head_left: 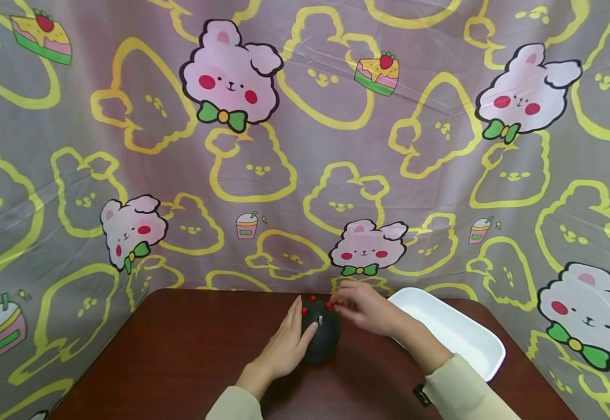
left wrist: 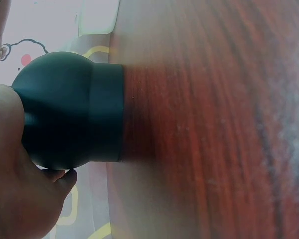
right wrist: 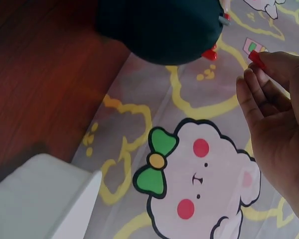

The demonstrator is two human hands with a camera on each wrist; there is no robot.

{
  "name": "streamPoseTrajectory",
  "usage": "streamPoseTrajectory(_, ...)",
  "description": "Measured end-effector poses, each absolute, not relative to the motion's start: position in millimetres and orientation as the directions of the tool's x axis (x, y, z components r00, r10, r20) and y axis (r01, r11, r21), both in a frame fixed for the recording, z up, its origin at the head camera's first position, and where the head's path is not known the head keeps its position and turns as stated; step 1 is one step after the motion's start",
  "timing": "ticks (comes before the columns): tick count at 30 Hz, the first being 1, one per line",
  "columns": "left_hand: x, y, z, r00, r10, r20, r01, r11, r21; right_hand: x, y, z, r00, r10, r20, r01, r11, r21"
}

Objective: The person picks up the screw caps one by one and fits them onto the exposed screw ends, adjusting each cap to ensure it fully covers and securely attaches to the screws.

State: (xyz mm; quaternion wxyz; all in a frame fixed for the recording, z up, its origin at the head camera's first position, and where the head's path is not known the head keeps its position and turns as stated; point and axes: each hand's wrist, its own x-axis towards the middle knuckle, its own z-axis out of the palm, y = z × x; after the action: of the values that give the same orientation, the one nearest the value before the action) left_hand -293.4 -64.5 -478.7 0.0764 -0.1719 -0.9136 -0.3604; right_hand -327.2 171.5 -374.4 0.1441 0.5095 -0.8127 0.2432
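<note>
A dark, ball-shaped object (head_left: 323, 344) on a short cylindrical base stands on the table, its rounded body (left wrist: 60, 109) plain in the left wrist view. Small red pieces (head_left: 305, 311) stick out near its top, beside a short silvery stub (head_left: 320, 319). My left hand (head_left: 283, 344) holds the ball from the left, thumb on the near side and fingers along the far side. Just right of its top, my right hand (head_left: 362, 308) pinches another small red piece (right wrist: 256, 59) between thumb and fingertips. In the right wrist view that piece is apart from the ball.
A white rectangular tray (head_left: 485, 373) lies at the right, beneath or behind my right forearm. The dark red-brown wooden table (head_left: 194, 350) extends to the left. A patterned cloth (head_left: 294, 146) with rabbit faces hangs behind and along both sides.
</note>
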Motion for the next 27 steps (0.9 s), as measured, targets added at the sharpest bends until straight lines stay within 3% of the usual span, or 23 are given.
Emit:
streamPoseTrajectory(4, -293, -64, -478, -0.929, 0.260, 0.262, 0.369, 0.676, 0.638, -330, 164, -379, -0.424, -0.770, 0.477, -0.905, 0.350, -0.240)
streamPoseTrajectory(19, -292, -64, -479, -0.927, 0.274, 0.255, 0.374, 0.675, 0.635, -330, 147, -395, -0.477, -0.793, 0.379, -0.875, 0.390, -0.286)
streamPoseTrajectory(27, -292, -65, -478, -0.928, 0.268, 0.260, 0.373, 0.678, 0.633, -330, 145, -403, -0.409, -0.809, 0.423, -0.911, 0.339, -0.233)
